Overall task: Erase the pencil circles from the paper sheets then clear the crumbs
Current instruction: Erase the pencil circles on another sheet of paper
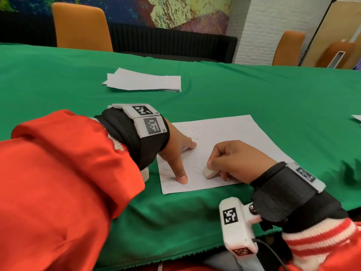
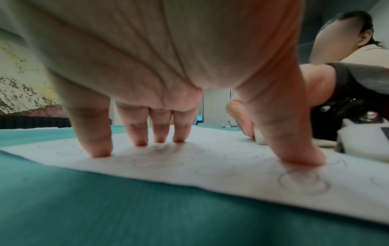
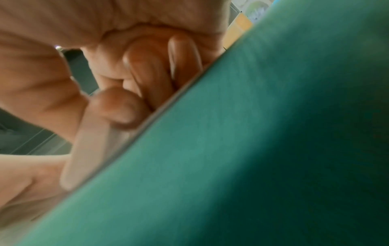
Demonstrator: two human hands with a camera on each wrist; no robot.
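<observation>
A white paper sheet (image 1: 230, 133) with several pencil circles (image 1: 196, 169) lies on the green tablecloth (image 1: 273, 90) near the front edge. My left hand (image 1: 175, 151) presses straight fingers and thumb down on the sheet's left part; in the left wrist view the fingertips (image 2: 101, 149) and thumb (image 2: 299, 154) stand on the paper (image 2: 210, 174) among circles (image 2: 303, 183). My right hand (image 1: 234, 159) grips a white eraser (image 1: 210, 172), its end on the sheet at the lower middle. In the right wrist view the curled fingers (image 3: 147, 74) hold the eraser (image 3: 88, 149), blurred.
A stack of white sheets (image 1: 144, 81) lies farther back on the cloth. Another sheet's corner (image 1: 356, 119) shows at the right edge. Two orange chairs (image 1: 82, 26) stand behind the table. Another person (image 2: 357, 50) sits to the right in the left wrist view.
</observation>
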